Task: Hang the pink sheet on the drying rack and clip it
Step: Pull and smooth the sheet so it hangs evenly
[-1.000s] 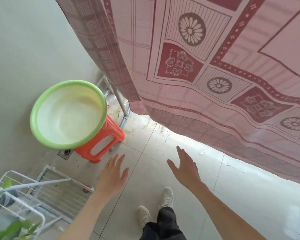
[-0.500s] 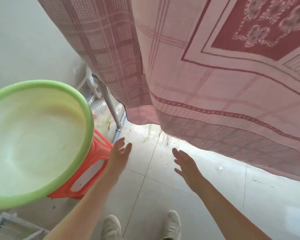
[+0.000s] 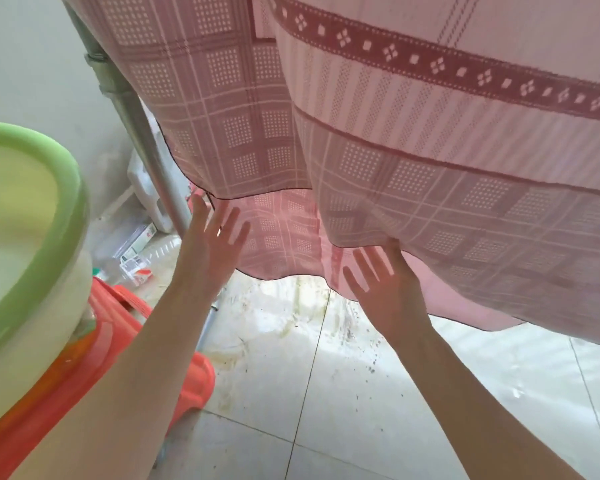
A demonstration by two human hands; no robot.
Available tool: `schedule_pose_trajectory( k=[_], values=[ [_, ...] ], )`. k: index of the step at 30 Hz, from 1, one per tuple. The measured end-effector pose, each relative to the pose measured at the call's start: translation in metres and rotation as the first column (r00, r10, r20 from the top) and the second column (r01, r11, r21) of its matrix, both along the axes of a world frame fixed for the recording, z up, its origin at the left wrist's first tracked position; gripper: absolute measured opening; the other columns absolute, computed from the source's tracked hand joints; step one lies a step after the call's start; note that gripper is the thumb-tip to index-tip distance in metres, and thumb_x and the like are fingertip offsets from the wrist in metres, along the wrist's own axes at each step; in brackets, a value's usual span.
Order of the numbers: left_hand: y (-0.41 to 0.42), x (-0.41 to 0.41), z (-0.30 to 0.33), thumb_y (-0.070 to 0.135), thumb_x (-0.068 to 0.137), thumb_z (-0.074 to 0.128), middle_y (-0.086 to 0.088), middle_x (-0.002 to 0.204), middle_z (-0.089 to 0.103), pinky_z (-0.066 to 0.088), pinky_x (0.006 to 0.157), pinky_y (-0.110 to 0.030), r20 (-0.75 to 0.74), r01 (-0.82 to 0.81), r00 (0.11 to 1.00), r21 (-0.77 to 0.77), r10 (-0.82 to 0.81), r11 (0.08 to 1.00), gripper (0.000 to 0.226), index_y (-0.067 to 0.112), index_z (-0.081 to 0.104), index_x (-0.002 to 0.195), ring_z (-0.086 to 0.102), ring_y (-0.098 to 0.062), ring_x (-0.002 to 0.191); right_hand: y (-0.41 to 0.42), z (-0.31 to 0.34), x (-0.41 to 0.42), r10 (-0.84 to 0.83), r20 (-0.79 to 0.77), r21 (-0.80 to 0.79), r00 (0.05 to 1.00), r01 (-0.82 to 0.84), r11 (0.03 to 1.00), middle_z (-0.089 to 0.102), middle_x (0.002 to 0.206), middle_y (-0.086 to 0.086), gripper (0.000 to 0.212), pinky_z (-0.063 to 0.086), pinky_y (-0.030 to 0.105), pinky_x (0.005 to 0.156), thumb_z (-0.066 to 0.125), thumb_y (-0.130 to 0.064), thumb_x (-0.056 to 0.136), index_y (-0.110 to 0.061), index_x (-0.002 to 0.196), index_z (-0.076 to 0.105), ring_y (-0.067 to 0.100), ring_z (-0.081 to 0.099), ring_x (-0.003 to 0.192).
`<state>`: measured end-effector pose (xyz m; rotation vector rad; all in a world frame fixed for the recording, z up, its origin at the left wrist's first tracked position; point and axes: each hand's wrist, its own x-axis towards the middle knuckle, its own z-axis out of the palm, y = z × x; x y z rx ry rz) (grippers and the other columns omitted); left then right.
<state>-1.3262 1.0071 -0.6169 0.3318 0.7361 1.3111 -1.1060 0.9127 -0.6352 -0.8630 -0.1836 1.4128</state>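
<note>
The pink sheet (image 3: pixel 413 140), patterned with checks and a dark red diamond band, hangs down across the upper and right part of the view, its lower hem loose above the floor. A grey metal pole of the drying rack (image 3: pixel 142 140) slants down at the sheet's left edge. My left hand (image 3: pixel 212 251) is open with spread fingers just below the hem, beside the pole. My right hand (image 3: pixel 385 282) is open too, its fingertips touching the underside of the hanging hem. No clip is visible.
A green-rimmed basin (image 3: pixel 32 220) sits on an orange plastic stool (image 3: pixel 125 351) at the left, close to my left forearm. Small boxes and a white jug (image 3: pixel 146 188) lie on the floor by the wall behind the pole. Pale floor tiles (image 3: pixel 326 393) spread below.
I have moved closer and lower; the sheet's hem and the basin fill more of the view. Both hands have risen from near the floor up to the hem, fingers spread.
</note>
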Motion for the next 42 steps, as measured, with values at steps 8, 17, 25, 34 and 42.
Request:
schedule_pose_trajectory(
  k=[8, 17, 25, 34, 42],
  values=[
    [0.020, 0.000, 0.003, 0.018, 0.088, 0.059, 0.006, 0.069, 0.063, 0.046, 0.065, -0.017, 0.072, -0.145, 0.988, 0.167, 0.135, 0.975, 0.012, 0.015, 0.062, 0.077, 0.052, -0.005, 0.062, 0.009, -0.016, 0.007, -0.036, -0.083, 0.150, 0.996, 0.048, 0.988, 0.072, 0.094, -0.008, 0.007, 0.051, 0.034, 0.084, 0.063, -0.027, 0.084, -0.024, 0.085, 0.070, 0.011, 0.066, 0.102],
    [0.020, -0.020, -0.027, 0.025, 0.089, 0.060, 0.010, 0.072, 0.052, 0.040, 0.067, -0.018, -0.222, -0.213, 0.953, 0.000, 0.207, 0.977, 0.011, 0.024, 0.054, 0.079, 0.048, -0.003, 0.066, 0.007, -0.019, 0.013, -0.167, -0.126, 0.052, 0.978, 0.175, 0.983, 0.072, 0.078, -0.007, 0.007, 0.050, 0.032, 0.076, 0.059, -0.020, 0.088, -0.020, 0.084, 0.065, 0.012, 0.065, 0.093],
    [0.033, -0.018, -0.049, 0.036, 0.085, 0.064, 0.004, 0.144, 0.038, 0.027, 0.108, -0.042, -0.329, -0.138, 0.941, -0.163, 0.078, 0.977, 0.046, 0.026, 0.047, 0.127, 0.028, -0.019, 0.135, 0.007, -0.031, 0.020, -0.246, -0.100, -0.030, 0.964, 0.244, 0.969, 0.061, 0.085, -0.005, 0.009, 0.049, 0.028, 0.073, 0.058, -0.019, 0.090, -0.020, 0.082, 0.062, 0.011, 0.060, 0.085],
    [0.040, -0.002, -0.064, 0.045, 0.088, 0.055, -0.002, 0.156, 0.015, 0.008, 0.108, -0.067, -0.032, -0.003, 0.999, -0.137, -0.002, 0.991, 0.067, 0.030, 0.023, 0.145, 0.008, -0.029, 0.144, 0.002, -0.036, 0.032, -0.329, -0.127, -0.100, 0.936, 0.318, 0.943, 0.060, 0.091, -0.004, 0.007, 0.048, 0.027, 0.076, 0.063, -0.021, 0.086, -0.021, 0.079, 0.064, 0.011, 0.058, 0.090],
    [0.046, 0.005, -0.066, 0.017, 0.091, 0.056, 0.001, 0.114, 0.058, 0.041, 0.100, -0.039, 0.025, -0.126, 0.991, -0.096, 0.129, 0.987, 0.017, 0.019, 0.055, 0.108, 0.054, -0.017, 0.112, 0.002, -0.043, 0.033, -0.328, -0.114, -0.165, 0.938, 0.308, 0.937, 0.059, 0.101, -0.002, 0.005, 0.049, 0.028, 0.074, 0.067, -0.024, 0.083, -0.019, 0.084, 0.066, 0.012, 0.058, 0.094]
  ],
)
